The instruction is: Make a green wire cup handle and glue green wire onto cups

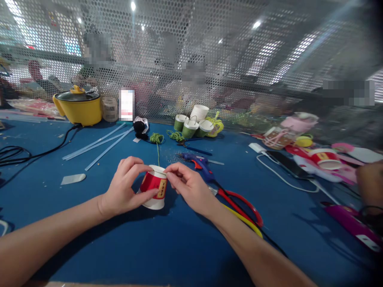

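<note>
A red and white paper cup (153, 184) with a gold label stands on the table, seemingly upside down with its wider rim below. My left hand (125, 185) is closed around its left side, thumb across the front and fingers at the top edge. My right hand (190, 185) pinches at the cup's upper right edge, where the green yarn (158, 155) appears to be between thumb and fingers. That strand runs back to a small green yarn bundle (156, 138). Contact between the right fingertips and the cup is partly hidden.
Several green-wrapped cups (190, 129) stand at the back beside pliers (197, 150). A blue glue gun (203, 165) and red-handled scissors (243, 205) lie right. Clear glue sticks (98, 143) and a yellow pot (79, 109) are left. Another person's hand (371, 183) shows far right.
</note>
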`<state>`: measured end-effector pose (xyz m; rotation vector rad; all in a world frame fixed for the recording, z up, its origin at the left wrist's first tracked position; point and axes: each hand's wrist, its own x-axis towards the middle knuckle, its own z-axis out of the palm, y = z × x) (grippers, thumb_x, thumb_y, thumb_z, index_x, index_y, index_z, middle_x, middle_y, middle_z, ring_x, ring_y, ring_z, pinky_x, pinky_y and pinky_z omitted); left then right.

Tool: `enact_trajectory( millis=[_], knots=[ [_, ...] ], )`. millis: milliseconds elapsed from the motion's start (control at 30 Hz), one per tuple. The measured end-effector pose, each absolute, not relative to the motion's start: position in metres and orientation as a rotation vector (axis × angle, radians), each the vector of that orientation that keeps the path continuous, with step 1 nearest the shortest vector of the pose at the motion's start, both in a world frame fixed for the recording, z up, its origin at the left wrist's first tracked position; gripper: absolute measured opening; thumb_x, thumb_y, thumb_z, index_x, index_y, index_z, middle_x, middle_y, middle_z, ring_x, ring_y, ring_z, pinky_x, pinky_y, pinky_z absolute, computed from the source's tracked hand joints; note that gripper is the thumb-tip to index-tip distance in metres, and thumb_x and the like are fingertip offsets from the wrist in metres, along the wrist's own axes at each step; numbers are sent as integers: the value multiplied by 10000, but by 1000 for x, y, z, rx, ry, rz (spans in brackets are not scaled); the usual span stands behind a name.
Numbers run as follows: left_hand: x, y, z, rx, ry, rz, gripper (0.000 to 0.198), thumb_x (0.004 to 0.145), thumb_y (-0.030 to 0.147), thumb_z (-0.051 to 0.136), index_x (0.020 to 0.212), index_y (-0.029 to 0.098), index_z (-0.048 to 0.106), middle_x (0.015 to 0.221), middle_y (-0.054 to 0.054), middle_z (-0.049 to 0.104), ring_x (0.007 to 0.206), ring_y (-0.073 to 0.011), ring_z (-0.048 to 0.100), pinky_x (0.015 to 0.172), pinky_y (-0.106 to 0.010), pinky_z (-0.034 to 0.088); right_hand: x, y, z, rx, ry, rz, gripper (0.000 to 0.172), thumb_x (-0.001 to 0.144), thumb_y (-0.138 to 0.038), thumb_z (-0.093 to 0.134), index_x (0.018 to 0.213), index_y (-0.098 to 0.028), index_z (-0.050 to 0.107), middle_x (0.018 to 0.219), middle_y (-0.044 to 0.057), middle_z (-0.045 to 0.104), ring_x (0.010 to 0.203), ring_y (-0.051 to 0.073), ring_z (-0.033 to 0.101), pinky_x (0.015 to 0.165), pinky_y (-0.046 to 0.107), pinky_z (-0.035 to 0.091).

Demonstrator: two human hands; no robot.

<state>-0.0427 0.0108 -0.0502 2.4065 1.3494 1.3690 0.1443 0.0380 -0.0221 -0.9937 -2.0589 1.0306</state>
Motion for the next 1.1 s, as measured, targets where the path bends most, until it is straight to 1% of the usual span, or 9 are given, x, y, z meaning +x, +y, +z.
enact_trajectory(
  millis=[133, 400, 633, 867, 1100],
  knots=[
    [-43, 11, -51, 2462, 1328, 1395, 342, 662, 331, 638, 948, 170, 544, 884, -83, 497, 840, -222, 481, 736, -353, 387, 144, 37, -22, -989, -2051, 1043, 121, 853, -270, 417, 859, -179, 497, 622, -40, 452, 518, 70, 430, 477, 191, 366],
    [-42, 11, -50, 2574, 1311, 1431, 301, 707, 301, 607, 945, 151, 499, 875, -79, 480, 816, -195, 479, 709, -353, 416, 143, 38, -23, -982, -2043, 1061, 126, 852, -277, 420, 846, -179, 499, 611, -41, 446, 510, 69, 422, 472, 192, 356],
    [-42, 11, -49, 2590, 1314, 1420, 290, 712, 303, 603, 938, 164, 484, 879, -73, 477, 824, -193, 481, 710, -354, 425, 143, 38, -24, -980, -2029, 1091, 127, 851, -281, 421, 860, -180, 498, 619, -41, 454, 509, 69, 420, 472, 194, 353],
    [-42, 10, -48, 2636, 1290, 1421, 326, 709, 286, 607, 970, 141, 475, 898, -91, 477, 839, -205, 470, 717, -370, 419, 143, 38, -22, -972, -2032, 1079, 119, 850, -269, 424, 855, -178, 500, 618, -41, 457, 514, 70, 425, 477, 196, 361],
    [-41, 9, -47, 2669, 1305, 1392, 266, 717, 268, 595, 937, 151, 501, 873, -76, 470, 812, -195, 467, 712, -364, 411, 143, 38, -24, -952, -2028, 1081, 117, 851, -271, 426, 857, -182, 502, 625, -40, 461, 525, 71, 430, 487, 197, 367]
  ],
)
